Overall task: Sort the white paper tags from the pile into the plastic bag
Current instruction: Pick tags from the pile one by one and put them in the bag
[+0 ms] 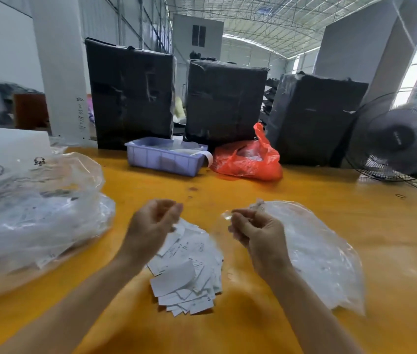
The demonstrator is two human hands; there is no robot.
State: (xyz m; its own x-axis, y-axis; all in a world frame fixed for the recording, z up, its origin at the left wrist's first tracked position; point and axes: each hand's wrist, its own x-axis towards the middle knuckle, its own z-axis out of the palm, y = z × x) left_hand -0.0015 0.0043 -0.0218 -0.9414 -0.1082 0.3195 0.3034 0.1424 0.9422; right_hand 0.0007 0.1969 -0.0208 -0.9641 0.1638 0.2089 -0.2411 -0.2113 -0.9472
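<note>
Tags: the loose pile of small white paper tags with fine black print (189,272) lies on the glossy orange table (304,190), between the two forearms and just below the hands.
Bag: the clear, thin plastic bag (314,251) lies to the right of the pile, spreading away under and beyond the right hand, its mouth end gathered at that hand.
Left hand: the left hand (151,226) hangs above the upper left edge of the pile, fingers curled inward toward the thumb. It is blurred, and I cannot tell whether a tag is pinched there.
Right hand: the right hand (253,231) has its fingers curled round the bunched rim of the bag, lifting that edge slightly off the table.
How the tags handle: they look feather-light, thin and flexible. Several overlap and one curls up, so they probably slide on each other and on the smooth table. A pinch at a free corner or raised edge seems best, or a scoop of several at once.
How the bag handles: soft, limp and likely slippery. It probably collapses shut unless the rim is held apart, so the mouth is the place to grip.
Risk: a black electric fan (401,139) stands far right of the right hand; if it is running, loose tags could drift.
Other bags: large clear plastic bags (36,213) holding more printed slips bulge left of the left hand.
</note>
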